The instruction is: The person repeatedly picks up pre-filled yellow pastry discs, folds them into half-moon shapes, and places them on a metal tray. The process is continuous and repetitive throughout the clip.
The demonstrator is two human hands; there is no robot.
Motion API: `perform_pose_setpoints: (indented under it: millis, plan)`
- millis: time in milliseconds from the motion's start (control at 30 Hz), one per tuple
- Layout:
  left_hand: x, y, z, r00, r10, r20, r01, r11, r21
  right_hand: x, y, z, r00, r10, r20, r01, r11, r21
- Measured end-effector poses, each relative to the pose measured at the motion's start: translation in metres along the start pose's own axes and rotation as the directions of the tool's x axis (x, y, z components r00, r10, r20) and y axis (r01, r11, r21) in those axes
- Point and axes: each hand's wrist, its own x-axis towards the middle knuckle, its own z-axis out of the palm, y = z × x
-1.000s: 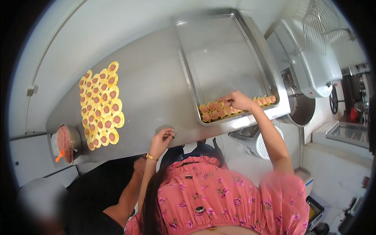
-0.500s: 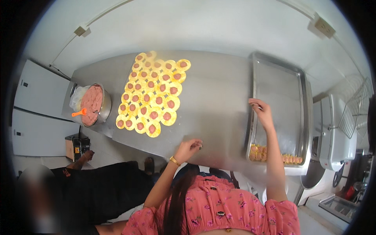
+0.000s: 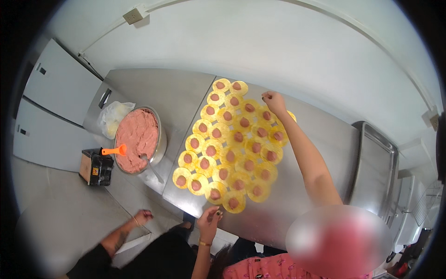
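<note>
Rows of round yellow tortilla-like discs (image 3: 197,182), each topped with a ball of pink ground meat (image 3: 233,203), cover the middle of the steel table. My right hand (image 3: 274,101) hovers by the far right edge of the rows, fingers loosely bent and slightly apart, nothing visible in them. Close to the nearest disc, at the table's front edge, is my left hand (image 3: 209,222); its fingers are curled together and I see nothing in them. Left of the rows, a metal bowl (image 3: 162,142) holds pink meat paste (image 3: 135,135), with an orange scoop (image 3: 114,149) and a metal-handled utensil (image 3: 152,169) in it.
A metal tray (image 3: 376,169) lies at the table's right end. Behind the bowl is a clear plastic bag (image 3: 114,120). A co-worker's hand (image 3: 143,216) and black sleeve (image 3: 90,258) are at the lower left. A black box (image 3: 100,167) stands beside white cabinets (image 3: 51,144).
My view has swung left. My right hand has gone from above the tray to the far side of the discs. My left hand has moved left, closer to the nearest disc.
</note>
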Motion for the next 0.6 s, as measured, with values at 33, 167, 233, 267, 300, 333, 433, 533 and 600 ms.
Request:
perform_pose_setpoints:
  millis: [33, 167, 233, 267, 300, 333, 433, 533, 600]
  plan:
    - [0.002, -0.003, -0.013, 0.999, -0.002, -0.043, 0.001, 1.000, -0.016, 0.018, -0.001, 0.015, 0.999, 0.039, -0.005, -0.039, 0.999, 0.003]
    - [0.004, -0.011, -0.055, 0.983, -0.036, -0.180, 0.022, 0.997, -0.078, 0.069, 0.003, 0.075, 0.979, 0.000, -0.205, -0.034, 0.986, -0.161]
    - [0.006, -0.016, -0.067, 0.977, -0.055, -0.208, 0.038, 0.996, -0.085, 0.085, 0.004, 0.094, 0.966, 0.033, -0.257, -0.093, 0.971, -0.222]
    - [0.007, -0.018, -0.070, 0.975, -0.059, -0.213, 0.042, 0.996, -0.081, 0.090, 0.004, 0.102, 0.961, 0.026, -0.275, -0.086, 0.974, -0.211]
    - [0.009, -0.019, -0.073, 0.974, -0.065, -0.218, 0.049, 0.996, -0.076, 0.094, 0.004, 0.107, 0.954, 0.027, -0.299, -0.090, 0.976, -0.200]
    - [0.013, -0.020, -0.073, 0.975, -0.006, -0.223, 0.005, 1.000, -0.006, 0.098, 0.004, 0.110, 0.945, 0.029, -0.326, -0.095, 0.977, -0.189]
    - [0.023, -0.013, -0.073, 0.987, 0.019, -0.162, 0.006, 0.988, 0.155, 0.106, 0.003, 0.110, 0.959, 0.172, -0.225, -0.208, 0.968, -0.144]
    - [0.036, 0.000, -0.065, 0.994, 0.006, -0.105, 0.010, 0.988, 0.152, 0.107, 0.009, 0.100, 0.974, 0.128, -0.185, -0.122, 0.992, 0.045]
    - [0.051, 0.009, -0.055, 0.998, 0.030, -0.054, -0.023, 0.992, 0.126, 0.105, 0.015, 0.091, 0.973, 0.192, -0.127, -0.135, 0.923, 0.360]
